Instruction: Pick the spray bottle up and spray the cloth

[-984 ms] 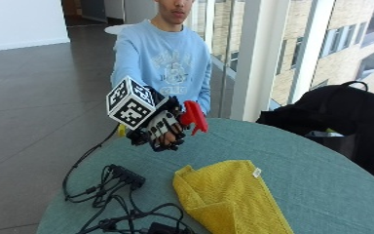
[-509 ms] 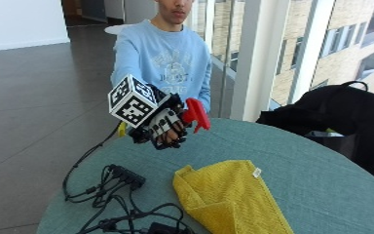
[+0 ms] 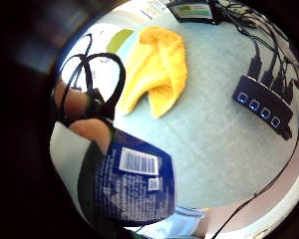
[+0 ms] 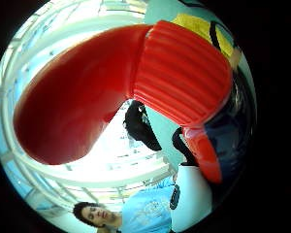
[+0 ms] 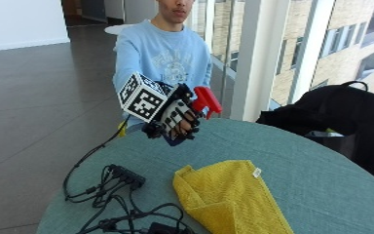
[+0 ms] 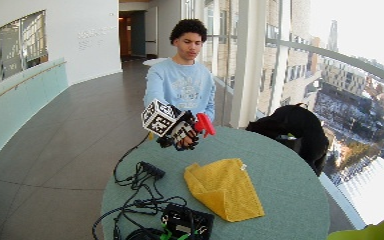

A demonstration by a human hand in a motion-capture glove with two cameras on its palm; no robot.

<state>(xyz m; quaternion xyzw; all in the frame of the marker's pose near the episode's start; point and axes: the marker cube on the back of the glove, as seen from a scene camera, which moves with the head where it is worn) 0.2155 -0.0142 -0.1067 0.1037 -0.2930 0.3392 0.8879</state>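
Spray bottle (image 5: 200, 105): red trigger head, dark blue body with a white barcode label; held up in the air above the far left part of the table, well clear of the surface, its red nozzle pointing toward the right of the scene.
Right hand (image 5: 177, 119): black-gloved, fingers wrapped round the bottle's body below the head, grasping it.
Cloth (image 5: 229, 197): yellow, folded, lying flat on the near middle of the table, well apart from the bottle and lower than it; a small white tag at its far right corner.
Table (image 5: 304, 161): round, teal-grey top.
Hub (image 5: 127, 175): black, with several cables plugged in, on the near left of the table, left of the cloth.
Bag (image 5: 343, 114): black, at the far right edge of the table.
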